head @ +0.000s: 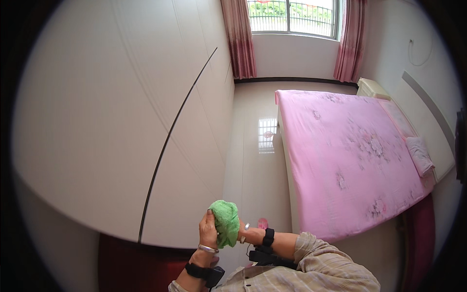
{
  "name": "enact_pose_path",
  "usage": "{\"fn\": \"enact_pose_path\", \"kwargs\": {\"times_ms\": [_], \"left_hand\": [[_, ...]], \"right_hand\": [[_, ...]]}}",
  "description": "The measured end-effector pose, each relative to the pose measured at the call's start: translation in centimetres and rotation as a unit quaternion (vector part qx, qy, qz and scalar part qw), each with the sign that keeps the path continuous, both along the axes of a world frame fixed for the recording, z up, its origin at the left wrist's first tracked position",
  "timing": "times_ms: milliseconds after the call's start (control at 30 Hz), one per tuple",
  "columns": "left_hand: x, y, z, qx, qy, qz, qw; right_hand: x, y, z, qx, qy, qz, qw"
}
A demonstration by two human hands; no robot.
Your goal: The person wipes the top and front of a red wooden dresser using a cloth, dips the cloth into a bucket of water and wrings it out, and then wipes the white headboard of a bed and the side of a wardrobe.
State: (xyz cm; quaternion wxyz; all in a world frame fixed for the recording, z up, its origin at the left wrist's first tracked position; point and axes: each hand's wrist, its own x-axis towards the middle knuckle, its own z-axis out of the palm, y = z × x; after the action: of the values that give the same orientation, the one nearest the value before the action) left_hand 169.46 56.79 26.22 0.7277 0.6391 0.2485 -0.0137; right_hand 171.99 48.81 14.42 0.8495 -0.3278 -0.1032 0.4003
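A bunched green cloth [227, 221], which looks like a towelling rag, is held up in front of my body. My left hand [208, 230] grips its left side, with the thumb pressed against it. From the right, my right hand [241, 229] meets the cloth, and the fabric hides its fingers. Both wrists carry silver bracelets and black straps with devices. Close on the left stands a tall cream wardrobe [182, 153] with a long dark strip [171, 127] running up its front. Neither hand visibly touches the wardrobe.
On the right is a bed with a pink floral sheet [328, 146] and a folded pillow or towel [419, 155]. Glossy floor tiles [251, 175] run between bed and wardrobe. A pink slipper [262, 223] shows below. Pink curtains [240, 43] flank a barred window [292, 18].
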Motion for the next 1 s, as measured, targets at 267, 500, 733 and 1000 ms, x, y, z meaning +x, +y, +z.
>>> {"fn": "enact_pose_path", "kwargs": {"times_ms": [267, 500, 733, 1000], "left_hand": [[22.3, 2.4, -4.8, 0.069, 0.001, 0.002, 0.998], [33.9, -0.4, -1.9, -0.011, 0.076, 0.011, 0.997], [40.1, 1.1, 0.0, -0.062, 0.097, 0.003, 0.993], [60.3, 4.5, -6.1, -0.193, 0.005, -0.042, 0.98]], "right_hand": [[23.4, 0.3, 0.1, -0.205, -0.202, -0.054, 0.956], [35.0, -5.4, -0.2, 0.051, 0.004, -0.02, 0.998], [39.8, -4.7, 2.0, 0.062, 0.027, 0.006, 0.998], [60.0, -3.3, -0.7, 0.039, -0.019, -0.033, 0.999]]}}
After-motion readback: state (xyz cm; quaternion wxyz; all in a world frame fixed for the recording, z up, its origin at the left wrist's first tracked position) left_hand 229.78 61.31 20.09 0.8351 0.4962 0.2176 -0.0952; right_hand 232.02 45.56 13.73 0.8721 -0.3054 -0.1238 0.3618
